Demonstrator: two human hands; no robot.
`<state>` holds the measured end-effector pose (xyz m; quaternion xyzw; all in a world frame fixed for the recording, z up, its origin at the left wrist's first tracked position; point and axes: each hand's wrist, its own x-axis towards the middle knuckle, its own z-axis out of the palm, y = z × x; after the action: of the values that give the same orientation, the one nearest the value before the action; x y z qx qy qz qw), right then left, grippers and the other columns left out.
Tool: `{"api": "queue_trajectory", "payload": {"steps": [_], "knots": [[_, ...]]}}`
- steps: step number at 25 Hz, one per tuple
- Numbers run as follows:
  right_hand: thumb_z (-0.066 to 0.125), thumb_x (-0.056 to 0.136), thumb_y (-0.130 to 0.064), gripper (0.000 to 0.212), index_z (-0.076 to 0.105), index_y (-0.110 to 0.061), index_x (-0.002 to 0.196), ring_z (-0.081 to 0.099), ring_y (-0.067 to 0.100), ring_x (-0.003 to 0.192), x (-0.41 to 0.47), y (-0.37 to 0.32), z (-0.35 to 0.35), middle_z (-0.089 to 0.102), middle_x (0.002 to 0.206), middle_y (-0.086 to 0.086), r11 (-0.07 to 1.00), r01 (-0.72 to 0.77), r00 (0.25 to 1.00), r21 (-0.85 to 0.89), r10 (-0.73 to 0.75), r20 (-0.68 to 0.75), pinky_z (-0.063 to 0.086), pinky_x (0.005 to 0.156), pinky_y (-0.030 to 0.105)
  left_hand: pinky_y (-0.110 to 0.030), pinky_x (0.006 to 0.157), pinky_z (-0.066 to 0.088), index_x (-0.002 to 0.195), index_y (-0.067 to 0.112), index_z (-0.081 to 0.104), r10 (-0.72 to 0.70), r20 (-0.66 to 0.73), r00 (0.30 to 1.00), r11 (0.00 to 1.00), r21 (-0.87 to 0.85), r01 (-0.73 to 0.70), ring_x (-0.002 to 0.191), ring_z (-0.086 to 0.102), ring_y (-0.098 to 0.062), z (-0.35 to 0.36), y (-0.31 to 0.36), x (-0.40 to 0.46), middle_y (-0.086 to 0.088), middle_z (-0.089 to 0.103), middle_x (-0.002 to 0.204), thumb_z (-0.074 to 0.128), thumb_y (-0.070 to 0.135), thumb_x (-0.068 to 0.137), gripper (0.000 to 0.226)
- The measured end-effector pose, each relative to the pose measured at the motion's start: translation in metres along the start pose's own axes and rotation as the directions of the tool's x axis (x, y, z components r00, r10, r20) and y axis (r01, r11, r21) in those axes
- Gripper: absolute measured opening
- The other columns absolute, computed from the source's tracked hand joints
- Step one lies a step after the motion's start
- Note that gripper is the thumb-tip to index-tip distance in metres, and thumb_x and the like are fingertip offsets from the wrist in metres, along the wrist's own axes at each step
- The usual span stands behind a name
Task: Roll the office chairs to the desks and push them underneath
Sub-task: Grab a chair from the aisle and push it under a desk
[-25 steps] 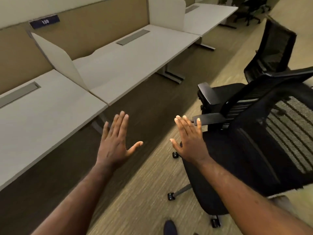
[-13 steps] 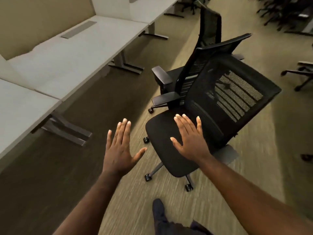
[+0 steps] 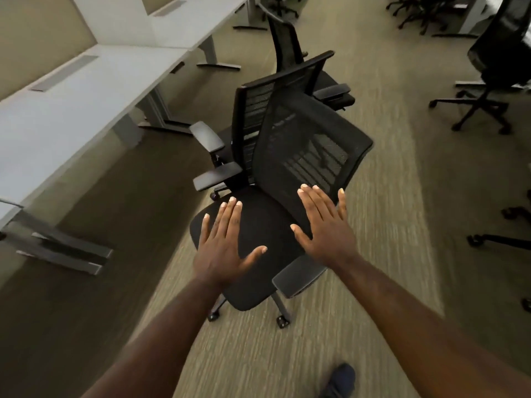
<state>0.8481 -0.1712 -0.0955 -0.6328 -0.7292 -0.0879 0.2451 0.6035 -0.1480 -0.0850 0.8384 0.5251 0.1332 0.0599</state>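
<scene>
A black mesh-backed office chair point(image 3: 304, 145) stands on the carpet in the middle of the view, its seat turned toward me. Both hands hover above it with fingers spread and nothing held. My left hand point(image 3: 227, 245) is over the front of the seat. My right hand point(image 3: 324, 225) is in front of the lower backrest. Whether either hand touches the chair is unclear. A second black chair point(image 3: 287, 44) stands right behind the first. White desks point(image 3: 86, 90) run along the left side, with dark floor beneath them.
More black chairs stand at the right point(image 3: 494, 67) and far back. Chair bases and casters point(image 3: 500, 239) poke in from the right edge. Grey desk feet point(image 3: 63, 251) rest on the floor at the left. My shoe point(image 3: 340, 379) shows at the bottom.
My view has swung to the right, so the chair now sits in the middle and the desks have slid to the left. Both hands have come over the chair's seat and backrest.
</scene>
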Motion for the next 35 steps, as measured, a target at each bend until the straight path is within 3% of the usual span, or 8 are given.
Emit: {"api": "queue_trajectory", "payload": {"steps": [4,7,15,24,31,35], "knots": [[0.049,0.093,-0.044,0.069,0.029,-0.012,0.151,0.027,0.024,0.147,0.007,0.093,-0.017,0.036,0.157,0.007,0.995,0.095,0.995,-0.013,-0.095,0.0,0.007,0.119,0.061,-0.049,0.122,0.003,0.157,0.016,0.003,-0.02,-0.038,0.999,1.0,0.011,0.02,0.151,-0.004,-0.013,0.032,0.076,0.053,-0.002,0.003,0.165,0.034,0.078,0.087,0.099],[0.054,0.094,-0.043,0.07,0.027,-0.013,0.152,0.025,0.023,0.148,0.014,0.15,-0.032,0.033,0.159,0.006,0.992,0.124,0.992,-0.021,-0.124,0.014,0.01,0.119,0.063,-0.051,0.122,0.008,0.157,0.016,0.005,-0.026,-0.063,0.998,1.0,0.005,0.026,0.151,-0.003,-0.012,0.045,0.117,0.088,-0.002,0.006,0.165,0.038,0.076,0.087,0.098],[0.053,0.096,-0.043,0.07,0.025,-0.011,0.153,0.02,0.023,0.15,0.07,0.258,-0.044,0.031,0.16,0.008,0.989,0.144,0.989,-0.028,-0.143,0.045,0.008,0.119,0.064,-0.047,0.123,0.004,0.157,0.013,0.008,-0.083,-0.101,0.991,0.995,-0.071,0.077,0.151,-0.004,-0.012,0.061,0.179,0.182,-0.001,0.004,0.165,0.045,0.072,0.088,0.098],[0.068,0.085,-0.026,0.079,0.029,-0.01,0.152,0.024,0.026,0.148,0.19,0.321,-0.003,0.032,0.159,0.009,0.928,0.37,0.919,-0.03,-0.361,0.159,0.0,0.118,0.059,-0.047,0.123,0.005,0.157,0.013,0.009,-0.282,-0.112,0.953,0.949,-0.179,0.26,0.15,-0.004,-0.011,0.104,0.18,0.256,-0.001,0.005,0.165,0.038,0.081,0.082,0.105],[0.068,0.081,-0.01,0.078,0.034,-0.009,0.151,0.028,0.027,0.147,0.293,0.352,0.023,0.033,0.159,0.008,0.872,0.49,0.847,-0.015,-0.472,0.246,0.01,0.117,0.063,-0.041,0.122,-0.002,0.157,0.016,0.005,-0.441,-0.095,0.893,0.88,-0.244,0.408,0.149,-0.008,-0.008,0.105,0.178,0.315,0.003,0.001,0.165,0.032,0.088,0.076,0.112],[0.067,0.081,-0.007,0.078,0.034,-0.011,0.151,0.027,0.027,0.147,0.352,0.363,0.051,0.031,0.16,0.007,0.807,0.589,0.758,0.049,-0.572,0.314,0.013,0.118,0.061,-0.041,0.122,-0.003,0.157,0.018,0.001,-0.532,-0.069,0.844,0.828,-0.252,0.501,0.149,-0.008,-0.008,0.107,0.181,0.349,0.003,0.0,0.166,0.032,0.088,0.076,0.111]]}}
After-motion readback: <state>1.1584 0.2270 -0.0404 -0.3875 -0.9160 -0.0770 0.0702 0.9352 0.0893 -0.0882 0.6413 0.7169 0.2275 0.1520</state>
